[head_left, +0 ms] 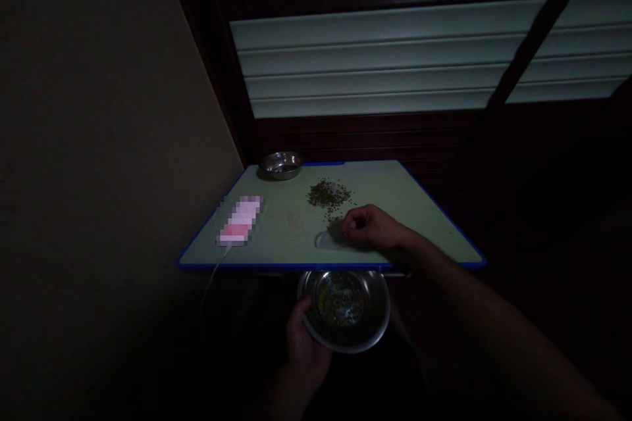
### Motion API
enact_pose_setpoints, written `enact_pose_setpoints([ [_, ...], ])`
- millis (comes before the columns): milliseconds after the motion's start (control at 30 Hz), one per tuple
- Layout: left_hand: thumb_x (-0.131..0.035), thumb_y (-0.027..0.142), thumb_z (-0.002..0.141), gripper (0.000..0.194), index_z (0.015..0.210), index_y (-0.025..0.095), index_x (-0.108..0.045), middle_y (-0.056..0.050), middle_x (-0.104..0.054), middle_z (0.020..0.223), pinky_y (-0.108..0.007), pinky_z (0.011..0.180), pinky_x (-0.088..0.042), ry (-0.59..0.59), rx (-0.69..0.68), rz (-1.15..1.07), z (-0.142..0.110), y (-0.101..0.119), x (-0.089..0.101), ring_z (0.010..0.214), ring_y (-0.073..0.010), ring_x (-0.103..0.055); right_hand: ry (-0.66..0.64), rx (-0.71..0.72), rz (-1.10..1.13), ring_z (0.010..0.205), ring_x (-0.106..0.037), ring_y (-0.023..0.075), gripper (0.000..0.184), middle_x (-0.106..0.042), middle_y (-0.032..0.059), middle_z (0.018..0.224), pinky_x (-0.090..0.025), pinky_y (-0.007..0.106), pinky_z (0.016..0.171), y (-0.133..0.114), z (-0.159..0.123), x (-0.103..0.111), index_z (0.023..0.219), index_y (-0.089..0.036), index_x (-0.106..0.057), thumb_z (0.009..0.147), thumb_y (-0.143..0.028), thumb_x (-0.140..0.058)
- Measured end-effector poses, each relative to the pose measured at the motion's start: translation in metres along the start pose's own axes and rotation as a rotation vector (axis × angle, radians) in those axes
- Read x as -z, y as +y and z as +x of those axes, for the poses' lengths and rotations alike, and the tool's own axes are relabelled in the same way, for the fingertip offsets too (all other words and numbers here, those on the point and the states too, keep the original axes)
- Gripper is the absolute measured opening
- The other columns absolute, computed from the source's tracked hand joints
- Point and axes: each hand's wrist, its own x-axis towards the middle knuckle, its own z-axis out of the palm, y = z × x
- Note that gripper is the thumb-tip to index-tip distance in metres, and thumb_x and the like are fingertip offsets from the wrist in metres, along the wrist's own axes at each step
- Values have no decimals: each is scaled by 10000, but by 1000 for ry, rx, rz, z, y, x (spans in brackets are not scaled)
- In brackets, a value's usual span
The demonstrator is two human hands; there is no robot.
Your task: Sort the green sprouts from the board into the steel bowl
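My left hand (307, 342) grips the rim of a metal bowl (379, 325), thumb on the near left edge. The bowl is below the table's front edge, with small greenish and dark bits in its bottom. Over the front of the table, my right hand (372, 229) has its fingers curled in a pinch; what is in them, if anything, is hidden. Just left of those fingers lies a pale rounded shape (324, 241), too dim to name. Beyond the hand spreads a loose pile of small brownish-green seeds or grains (328, 194), with some scattered toward my fingers.
A small table (419, 210) with a pale green top and blue edging carries all this. At its back left stands a second, shallower metal bowl (281, 166). A blurred-out phone (241, 220) with a white cable (213, 273) lies at the left. Wall and slatted doors border the table.
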Motion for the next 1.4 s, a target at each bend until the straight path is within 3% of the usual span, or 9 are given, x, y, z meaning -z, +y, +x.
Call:
enact_pose_setpoints([
  [100,-551,250,811,211,863,147,-728,-97,-764,830,-403,858,-518,18,14,10,0,0,0,827,-238,-700,293,-5,-9,496,-395,78,249,-510,-35,559,-305,232,478,12,9,11,681,-148,-603,604,-365,-699],
  [167,-541,252,819,215,856,150,-726,-92,-764,821,-411,866,-517,27,26,17,-1,0,0,829,-237,-702,383,-7,-45,496,-400,85,266,-517,-28,552,-308,237,478,19,14,17,672,-149,-599,609,-394,-682],
  [467,-559,246,808,219,909,149,-727,-96,-767,827,-421,859,-521,27,21,11,3,-1,4,807,-241,-706,429,0,-133,512,-422,93,258,-541,-8,560,-330,240,489,29,19,20,642,-151,-598,617,-399,-667],
  [700,-557,236,808,253,965,134,-727,-103,-767,847,-418,876,-512,5,8,-18,1,-2,2,844,-246,-701,285,-30,-57,517,-437,94,239,-554,-2,561,-335,244,504,22,13,22,634,-138,-606,554,-342,-702],
  [1100,-560,232,799,204,870,162,-737,-91,-765,832,-424,883,-510,1,-7,-20,0,1,-2,866,-252,-699,167,3,-111,538,-442,90,270,-546,-9,584,-337,238,514,17,15,5,635,-152,-567,621,-382,-707],
  [1400,-538,245,813,212,827,174,-737,-92,-771,837,-429,880,-513,5,3,-21,-3,2,-4,821,-242,-706,-96,-73,-43,494,-426,69,220,-533,-31,566,-321,217,477,2,4,-1,695,-139,-602,632,-319,-712],
])
